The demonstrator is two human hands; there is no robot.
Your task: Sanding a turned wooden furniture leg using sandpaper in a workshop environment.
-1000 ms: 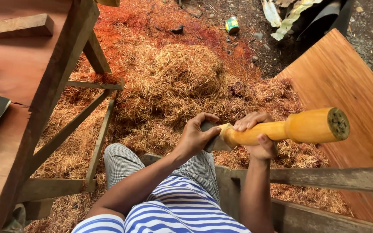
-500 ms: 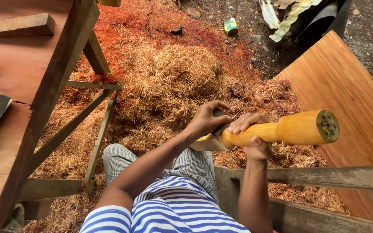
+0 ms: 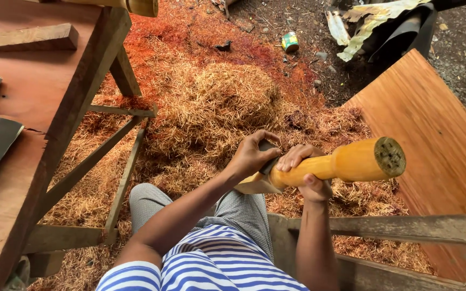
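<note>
A wooden bench [image 3: 39, 102] with slanted braces [image 3: 90, 156] closes off the left, a leaning board [image 3: 432, 134] the right, and a weathered rail [image 3: 405, 229] runs just below the hands; open room lies ahead over the heap of shavings [image 3: 217, 102].

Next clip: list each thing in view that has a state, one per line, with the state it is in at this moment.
Left hand: closed over the tool's metal head.
Right hand: gripping the handle near the head.
Yellow wooden-handled tool: held up off the ground, handle end pointing right.
Pile of wood shavings: heaped loose on the ground.
Wooden block: lying flat on the workbench.
Wooden board: leaning at right, bare.
</note>
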